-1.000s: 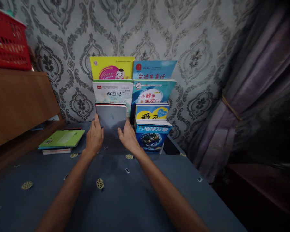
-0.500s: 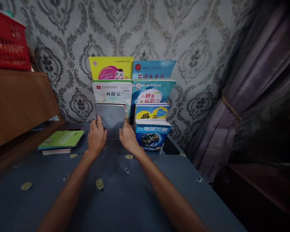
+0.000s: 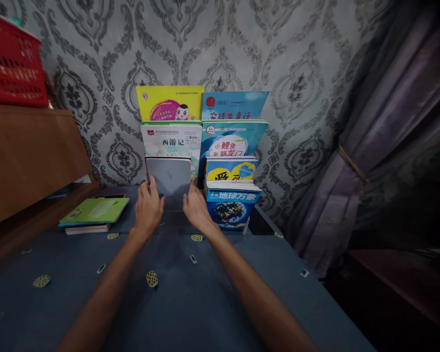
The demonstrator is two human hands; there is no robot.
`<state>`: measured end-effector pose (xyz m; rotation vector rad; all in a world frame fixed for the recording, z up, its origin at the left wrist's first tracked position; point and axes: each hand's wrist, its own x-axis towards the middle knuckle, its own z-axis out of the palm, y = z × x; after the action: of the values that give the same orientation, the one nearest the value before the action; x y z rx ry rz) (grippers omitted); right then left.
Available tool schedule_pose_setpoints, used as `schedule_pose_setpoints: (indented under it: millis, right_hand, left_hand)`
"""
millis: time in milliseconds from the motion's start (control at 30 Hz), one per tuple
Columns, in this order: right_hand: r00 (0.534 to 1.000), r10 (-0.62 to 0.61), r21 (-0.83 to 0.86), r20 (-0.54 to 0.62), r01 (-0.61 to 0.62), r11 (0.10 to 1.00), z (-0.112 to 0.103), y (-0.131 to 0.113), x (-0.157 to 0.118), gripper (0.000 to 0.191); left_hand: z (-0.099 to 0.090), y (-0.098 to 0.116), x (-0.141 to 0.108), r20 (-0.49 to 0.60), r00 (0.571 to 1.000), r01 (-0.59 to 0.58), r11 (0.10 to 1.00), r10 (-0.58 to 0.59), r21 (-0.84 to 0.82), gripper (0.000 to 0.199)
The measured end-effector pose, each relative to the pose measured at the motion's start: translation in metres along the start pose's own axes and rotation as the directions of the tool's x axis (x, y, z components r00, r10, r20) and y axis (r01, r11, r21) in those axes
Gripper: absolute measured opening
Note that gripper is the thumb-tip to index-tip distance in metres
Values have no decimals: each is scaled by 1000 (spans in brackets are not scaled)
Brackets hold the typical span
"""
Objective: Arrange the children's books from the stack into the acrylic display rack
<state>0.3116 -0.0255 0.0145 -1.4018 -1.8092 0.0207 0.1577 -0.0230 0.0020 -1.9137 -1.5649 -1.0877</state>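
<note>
A small grey-covered book (image 3: 168, 178) stands upright in the front of the left column of books. My left hand (image 3: 148, 208) is closed on its left edge, thumb in front and fingers partly hidden behind. On the opposite edge, my right hand (image 3: 196, 208) grips the book, its fingertips hidden from me. Behind the grey book rise a white book (image 3: 170, 139) with Chinese lettering and a yellow book (image 3: 168, 100). Just right of my right hand, a blue book with a globe picture (image 3: 229, 210) fronts the second column.
Several books, a green one (image 3: 99, 210) on top, lie stacked at the left. A wooden cabinet (image 3: 33, 156) bears a red basket (image 3: 12, 66). A tied curtain (image 3: 326, 195) hangs at the right. Dark blue patterned cloth (image 3: 183, 303) covers the table.
Both hands keep their places on the grey book, which stands as before. The whole view has shifted very slightly.
</note>
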Motion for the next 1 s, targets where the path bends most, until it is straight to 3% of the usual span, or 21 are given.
schedule_pose_setpoints:
  millis: [500,700,833,900,1000]
  right_hand:
    - [1000,2,22,18,-2,1000,2,3,2,54]
    - [992,37,103,-118,-25,994,7,-6,-4,67]
    - [962,-56,70,-266,78,995,-1,-21,-13,59]
    - [962,-116,43,-246,130,991,-8,-26,-15,48]
    - [988,-138,-31,-73,136,990,-13,-28,-14,37]
  left_hand:
    - [-6,3,0,59,998,-1,1000,-1,27,59]
    - [-9,4,2,85,996,12,997,-19,72,52]
    - [-9,5,2,91,996,6,996,-14,85,52]
    - [-10,5,2,99,995,6,996,-15,91,52]
    - [-11,5,2,107,994,6,995,-17,102,53]
